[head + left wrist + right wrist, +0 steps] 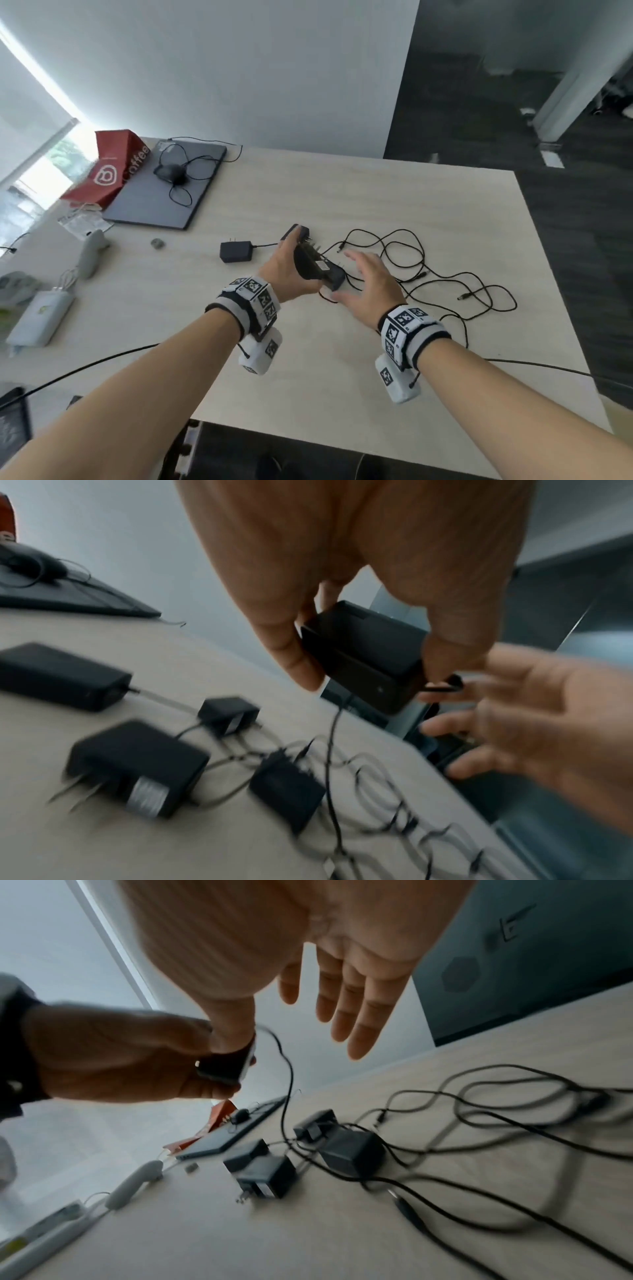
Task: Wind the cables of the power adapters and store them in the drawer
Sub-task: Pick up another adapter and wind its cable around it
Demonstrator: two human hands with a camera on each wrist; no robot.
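Observation:
My left hand (pixel 293 270) grips a black power adapter (pixel 320 270) and holds it just above the pale wooden table (pixel 342 377). In the left wrist view, the thumb and fingers clamp its sides (pixel 369 653) and its thin cable (pixel 330 750) hangs down to the table. My right hand (pixel 364 282) hovers open beside it, with its fingers (pixel 342 1010) straight and nothing in them. Several more black adapters lie on the table (pixel 236 251) (pixel 296 233) (pixel 137 767) (pixel 352 1150). Their loose cables (pixel 428 274) are tangled to the right. No drawer is recognisable.
A closed grey laptop (pixel 164 192) with a wired mouse (pixel 174 173) on top sits at the back left, beside a red coffee bag (pixel 109 164). White devices (pixel 41 317) and a grey handle (pixel 90 253) lie along the left. A long black cable (pixel 85 366) crosses the table's front.

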